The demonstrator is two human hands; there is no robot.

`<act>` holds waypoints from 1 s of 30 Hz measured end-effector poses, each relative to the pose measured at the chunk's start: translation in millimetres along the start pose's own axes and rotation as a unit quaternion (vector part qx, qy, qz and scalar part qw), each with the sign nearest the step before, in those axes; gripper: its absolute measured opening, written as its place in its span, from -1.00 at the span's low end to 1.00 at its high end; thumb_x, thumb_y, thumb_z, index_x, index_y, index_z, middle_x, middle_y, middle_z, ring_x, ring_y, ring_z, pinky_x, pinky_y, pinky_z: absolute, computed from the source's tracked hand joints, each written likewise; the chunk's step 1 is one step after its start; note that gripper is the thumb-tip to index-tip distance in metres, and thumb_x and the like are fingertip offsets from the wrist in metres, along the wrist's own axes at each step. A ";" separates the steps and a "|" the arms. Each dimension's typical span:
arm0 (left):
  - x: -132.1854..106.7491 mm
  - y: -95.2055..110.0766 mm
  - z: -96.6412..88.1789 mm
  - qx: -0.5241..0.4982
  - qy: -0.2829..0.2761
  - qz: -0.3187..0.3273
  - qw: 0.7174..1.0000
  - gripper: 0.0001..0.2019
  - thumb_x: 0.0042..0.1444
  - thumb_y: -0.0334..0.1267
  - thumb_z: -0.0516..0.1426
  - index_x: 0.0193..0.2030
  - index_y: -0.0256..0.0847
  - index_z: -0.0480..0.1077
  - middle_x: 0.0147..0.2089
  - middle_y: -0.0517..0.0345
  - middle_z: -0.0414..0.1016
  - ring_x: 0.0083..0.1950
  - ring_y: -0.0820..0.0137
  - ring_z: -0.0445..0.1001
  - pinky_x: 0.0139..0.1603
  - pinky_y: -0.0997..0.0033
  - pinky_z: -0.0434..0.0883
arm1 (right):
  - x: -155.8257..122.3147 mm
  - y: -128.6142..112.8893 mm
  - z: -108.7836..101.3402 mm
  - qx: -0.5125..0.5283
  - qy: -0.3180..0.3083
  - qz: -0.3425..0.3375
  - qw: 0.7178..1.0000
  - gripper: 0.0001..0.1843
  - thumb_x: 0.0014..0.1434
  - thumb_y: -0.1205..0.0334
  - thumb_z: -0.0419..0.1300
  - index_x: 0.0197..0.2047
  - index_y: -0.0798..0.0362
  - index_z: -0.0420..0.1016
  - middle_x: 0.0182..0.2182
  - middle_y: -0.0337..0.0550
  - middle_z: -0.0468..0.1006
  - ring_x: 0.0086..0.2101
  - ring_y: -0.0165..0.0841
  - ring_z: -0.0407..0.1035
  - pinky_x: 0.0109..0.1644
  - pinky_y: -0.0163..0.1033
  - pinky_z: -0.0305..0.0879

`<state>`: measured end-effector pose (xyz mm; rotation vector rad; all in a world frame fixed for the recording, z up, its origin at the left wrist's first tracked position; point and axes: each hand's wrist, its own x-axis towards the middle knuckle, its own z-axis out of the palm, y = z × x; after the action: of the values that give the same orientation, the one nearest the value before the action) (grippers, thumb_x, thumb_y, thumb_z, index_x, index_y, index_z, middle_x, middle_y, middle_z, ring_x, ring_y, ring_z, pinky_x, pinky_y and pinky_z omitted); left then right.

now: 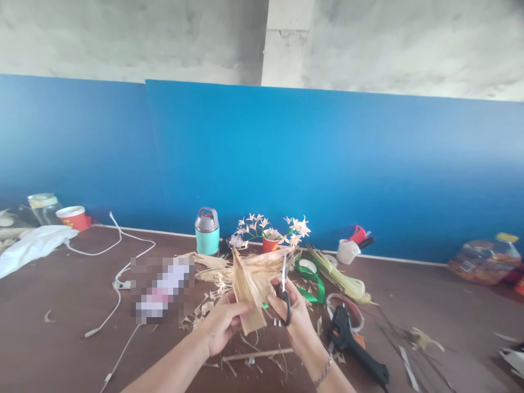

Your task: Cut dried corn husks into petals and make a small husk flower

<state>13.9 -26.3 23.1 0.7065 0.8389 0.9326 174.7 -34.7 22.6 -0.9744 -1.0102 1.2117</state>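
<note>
Pinching low, the left hand point(223, 323) is holding a husk point(248, 292) roughly upright, probably light, brittle and best held by its flat lower end, while just right of that grip the right hand point(299, 321) is grasping scissors point(284, 275).

A dried corn husk point(248, 292), pale tan and ribbed lengthwise, stands roughly upright with its pointed tip up and its blunt lower end pinched in the left hand point(223, 322), its right side spreading toward the other thumb. The black-handled scissors point(284, 284) sit in the right hand point(298, 322), metal blades pointing up just beside the husk.
</note>
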 end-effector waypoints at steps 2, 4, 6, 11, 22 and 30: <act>-2.1 2.8 2.3 0.020 -0.013 0.017 1.000 -0.71 -0.18 -0.31 0.29 -0.24 -0.26 0.46 -0.24 -0.01 0.59 -0.22 0.22 0.54 -0.23 0.35 0.41 | 1.1 1.1 -0.9 0.007 -0.007 -0.005 1.000 -0.60 -0.22 0.17 0.40 -0.30 0.01 0.36 -0.47 -0.33 0.34 -0.50 -0.48 0.17 -0.47 -0.42 0.15; -3.1 5.0 3.2 0.045 -0.017 0.034 0.998 -0.66 -0.18 -0.27 0.30 -0.20 -0.27 0.47 -0.20 -0.04 0.59 -0.19 0.19 0.53 -0.24 0.35 0.40 | 2.6 2.2 -2.0 0.009 -0.008 -0.004 1.000 -0.59 -0.22 0.18 0.40 -0.28 0.02 0.37 -0.47 -0.33 0.33 -0.51 -0.48 0.17 -0.47 -0.42 0.15; -3.2 6.2 3.0 0.064 -0.017 0.048 0.997 -0.62 -0.19 -0.27 0.31 -0.16 -0.27 0.46 -0.18 -0.03 0.59 -0.17 0.18 0.52 -0.22 0.35 0.40 | 3.6 2.9 -2.6 0.005 -0.006 -0.002 1.000 -0.59 -0.22 0.18 0.40 -0.28 0.03 0.37 -0.48 -0.33 0.32 -0.52 -0.49 0.16 -0.48 -0.43 0.14; -1.7 3.9 2.4 0.058 -0.037 0.043 0.997 -0.59 -0.21 -0.31 0.31 -0.14 -0.32 0.45 -0.23 -0.07 0.59 -0.19 0.16 0.53 -0.10 0.25 0.39 | 3.8 3.0 -2.0 -0.009 -0.002 0.003 1.000 -0.59 -0.22 0.17 0.40 -0.30 0.04 0.36 -0.51 -0.36 0.32 -0.55 -0.53 0.12 -0.52 -0.46 0.11; 14.6 11.2 -15.2 -0.042 0.191 0.178 0.964 -0.77 -0.25 -0.25 0.31 -0.49 -0.30 0.37 -0.69 0.32 0.33 -0.71 0.61 0.17 -0.70 0.60 0.08 | 8.7 13.1 -4.5 -0.156 -0.116 0.122 0.973 -0.52 -0.24 -0.02 0.37 -0.33 0.16 0.46 -0.64 -0.29 0.39 -0.60 -0.49 0.20 -0.57 -0.40 0.12; 14.5 11.1 -12.3 -0.068 0.214 0.164 0.960 -0.75 -0.23 -0.32 0.28 -0.34 -0.30 0.42 -0.50 0.15 0.53 -0.53 0.45 0.44 -0.56 0.55 0.29 | -1.5 15.5 4.5 -0.185 -0.192 0.181 0.947 -0.55 -0.21 0.02 0.36 -0.30 0.17 0.49 -0.63 -0.27 0.42 -0.61 -0.49 0.23 -0.56 -0.39 0.19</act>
<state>3.9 -6.8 21.7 0.5380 1.0410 1.4636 166.2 -34.3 8.8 -1.2854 -1.4463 1.5919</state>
